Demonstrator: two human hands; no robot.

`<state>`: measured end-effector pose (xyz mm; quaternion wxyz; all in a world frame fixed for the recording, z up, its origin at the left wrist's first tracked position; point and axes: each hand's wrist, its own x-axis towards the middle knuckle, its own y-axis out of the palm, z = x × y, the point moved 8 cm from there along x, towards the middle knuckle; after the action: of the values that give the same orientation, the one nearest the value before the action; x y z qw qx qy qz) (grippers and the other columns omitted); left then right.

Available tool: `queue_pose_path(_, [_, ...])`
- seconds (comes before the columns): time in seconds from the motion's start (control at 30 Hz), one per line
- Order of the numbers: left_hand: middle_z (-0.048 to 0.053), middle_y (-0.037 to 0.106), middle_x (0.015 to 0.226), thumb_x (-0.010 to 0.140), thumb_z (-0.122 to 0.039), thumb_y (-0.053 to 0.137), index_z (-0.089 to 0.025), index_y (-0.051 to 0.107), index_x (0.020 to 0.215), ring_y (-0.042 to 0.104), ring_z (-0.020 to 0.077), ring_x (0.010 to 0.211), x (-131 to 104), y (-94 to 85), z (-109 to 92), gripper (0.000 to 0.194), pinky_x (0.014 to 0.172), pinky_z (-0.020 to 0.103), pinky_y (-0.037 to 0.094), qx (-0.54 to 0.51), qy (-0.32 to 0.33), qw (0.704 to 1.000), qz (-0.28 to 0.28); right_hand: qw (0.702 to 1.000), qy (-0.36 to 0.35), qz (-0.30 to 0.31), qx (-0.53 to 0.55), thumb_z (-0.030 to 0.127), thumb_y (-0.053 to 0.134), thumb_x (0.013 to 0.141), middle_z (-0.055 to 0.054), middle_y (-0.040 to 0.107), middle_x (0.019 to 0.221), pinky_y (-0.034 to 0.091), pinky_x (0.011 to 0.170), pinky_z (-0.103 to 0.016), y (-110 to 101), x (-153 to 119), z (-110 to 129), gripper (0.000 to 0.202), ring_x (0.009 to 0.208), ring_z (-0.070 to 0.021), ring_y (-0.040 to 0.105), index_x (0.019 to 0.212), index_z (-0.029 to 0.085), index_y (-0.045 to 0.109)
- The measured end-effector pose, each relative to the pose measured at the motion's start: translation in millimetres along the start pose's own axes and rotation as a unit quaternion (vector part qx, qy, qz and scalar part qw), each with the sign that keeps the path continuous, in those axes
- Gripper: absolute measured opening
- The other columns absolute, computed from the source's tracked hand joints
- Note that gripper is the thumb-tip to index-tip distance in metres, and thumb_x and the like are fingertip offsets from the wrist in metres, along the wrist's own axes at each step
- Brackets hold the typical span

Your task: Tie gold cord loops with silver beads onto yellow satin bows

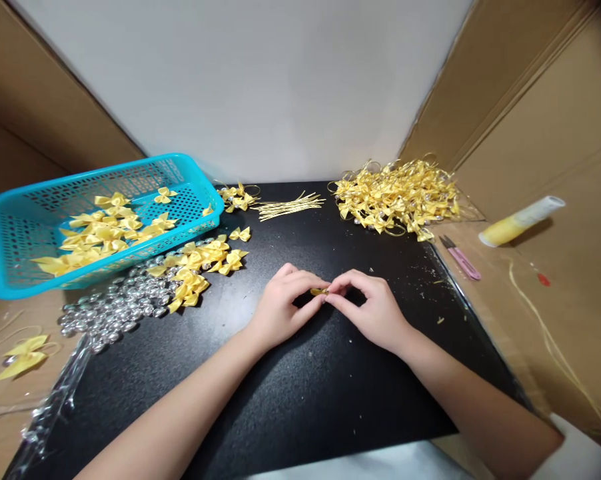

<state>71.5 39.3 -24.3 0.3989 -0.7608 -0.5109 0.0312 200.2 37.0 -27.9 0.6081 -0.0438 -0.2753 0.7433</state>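
Observation:
Over the middle of the black table [290, 373], my left hand [285, 300] and my right hand [370, 303] meet at the fingertips. Both are closed in a pinch on a small yellow ribbon bow [318, 291], mostly covered by the fingers. Whether a bead or cord is held with it cannot be made out. Left of my left hand lie loose yellow bows [188, 287] beside a heap of shiny silver beads [125, 303]. Beyond the hands, a bundle of gold cord pieces [290, 207] lies flat.
A blue plastic basket [200, 230] with yellow bows stands at the left. A heap of bows with gold loops [395, 197] lies at the back right. Pink thread snips [460, 257] and a yellow-white tube [520, 221] rest at the right. Cardboard walls [545, 100] flank the table.

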Motion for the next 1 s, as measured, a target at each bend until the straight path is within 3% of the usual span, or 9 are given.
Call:
queue_pose_path(0.13, [0.003, 0.076, 0.083, 0.088, -0.026, 0.058, -0.021, 0.072, 0.087, 0.059, 0.0181, 0.074, -1.7, -1.2, 8.4, 0.014, 0.073, 0.032, 0.044, 0.019, -0.037, 0.999, -0.015, 1.0, 0.012, -0.01, -0.007, 0.019, 0.067, 0.081, -0.001, 0.069, 0.073, 0.05, 0.066, -0.028, -3.3, 1.3, -2.0, 0.003, 0.067, -0.0149, 0.064, 0.08, 0.02, 0.069])
queue_pose_path(0.4, [0.002, 0.075, 0.079, 0.087, -0.028, 0.06, -0.023, 0.07, 0.099, 0.058, 0.0172, 0.07, -5.7, -5.1, 20.6, 0.017, 0.067, 0.029, 0.046, 0.022, -0.107, 0.993, -0.035, 0.998, 0.049, -0.038, -0.018, 0.018, 0.067, 0.077, 0.0, 0.069, 0.069, 0.05, 0.063, -0.026, -10.5, 3.2, -7.8, 0.002, 0.063, -0.0142, 0.063, 0.076, 0.019, 0.068])
queue_pose_path(0.8, [0.003, 0.073, 0.081, 0.084, -0.02, 0.056, -0.021, 0.07, 0.089, 0.059, 0.0186, 0.074, -3.1, -13.5, 20.8, 0.015, 0.07, 0.031, 0.046, 0.061, -0.123, 0.989, -0.059, 0.996, 0.075, -0.045, 0.0, 0.02, 0.067, 0.078, -0.001, 0.07, 0.072, 0.052, 0.065, -0.028, -10.5, 2.1, -16.2, 0.003, 0.066, -0.0153, 0.064, 0.079, 0.018, 0.07])
queue_pose_path(0.9, [0.003, 0.073, 0.086, 0.082, -0.016, 0.054, -0.02, 0.069, 0.087, 0.061, 0.0192, 0.079, 1.8, -19.3, 13.8, 0.016, 0.073, 0.032, 0.046, 0.052, -0.098, 0.992, -0.063, 0.995, 0.085, -0.04, 0.025, 0.02, 0.067, 0.078, -0.003, 0.073, 0.076, 0.054, 0.068, -0.029, -9.8, 2.7, -16.3, 0.01, 0.069, -0.0163, 0.067, 0.087, 0.018, 0.072])
queue_pose_path(1.0, [0.004, 0.073, 0.088, 0.08, -0.016, 0.057, -0.019, 0.068, 0.087, 0.061, 0.0199, 0.082, 10.8, -19.4, 4.0, 0.013, 0.077, 0.034, 0.044, 0.05, -0.061, 0.996, -0.033, 0.996, 0.085, -0.026, 0.018, 0.02, 0.066, 0.079, -0.003, 0.073, 0.076, 0.055, 0.067, -0.03, -11.1, 5.6, -12.0, 0.013, 0.068, -0.0164, 0.067, 0.089, 0.018, 0.073])
